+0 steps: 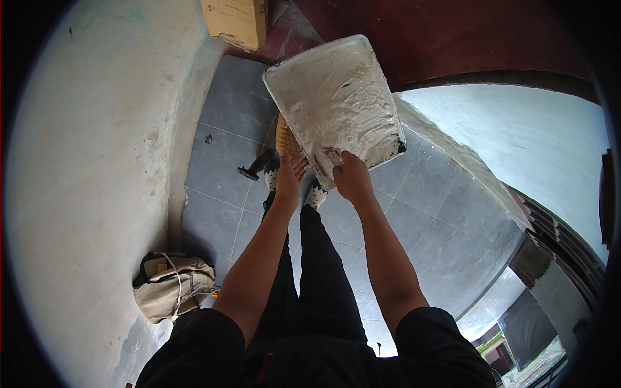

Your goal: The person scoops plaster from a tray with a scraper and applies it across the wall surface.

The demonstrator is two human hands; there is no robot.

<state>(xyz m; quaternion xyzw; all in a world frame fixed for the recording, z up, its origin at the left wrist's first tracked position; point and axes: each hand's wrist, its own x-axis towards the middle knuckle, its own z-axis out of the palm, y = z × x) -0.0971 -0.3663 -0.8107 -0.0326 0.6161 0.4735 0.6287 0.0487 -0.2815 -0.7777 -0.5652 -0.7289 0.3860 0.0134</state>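
Observation:
A shallow rectangular tray or panel (323,97), smeared with thick off-white paste, is in front of me, its far end tilted toward the right. My right hand (352,176) is closed at its near edge. A small flat piece coated in paste (332,156) shows beside those fingers; its kind is unclear, and what lies inside the grip is hidden. My left hand (291,176) is beside the tray's near left corner, fingers stretched out and apart from the thumb. Just beyond that hand, a yellow woven object (284,138) is partly hidden under the tray.
Grey floor tiles (220,161) lie below, with a black object (249,172) near my feet in patterned socks. A cardboard box (236,22) is at the far left. A beige bag (173,284) leans by the left wall (97,161). A low pale wall (517,129) curves along the right.

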